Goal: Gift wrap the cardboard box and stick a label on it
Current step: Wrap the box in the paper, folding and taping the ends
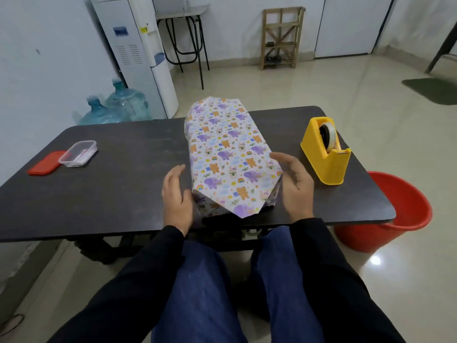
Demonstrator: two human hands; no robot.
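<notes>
Both relaxed, empty: left hand [176, 196], right hand [295, 184] flank wrapped box [227, 154]; tape dispenser [326, 157] right, container [78, 153] left.

A red bucket [405, 206] stands on the floor at the right end of the dark table [111, 194]; two blue water jugs [126, 102] sit beyond the table's far left edge, beside a white water dispenser [138, 58]; a wooden rack [282, 33] stands against the wall far behind the table.

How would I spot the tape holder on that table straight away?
Start at the dark table. On its right end, right of the box in patterned paper, stands the tape dispenser. It is the only yellow thing there, a chunky block with a roll of tape set in its top.
</notes>
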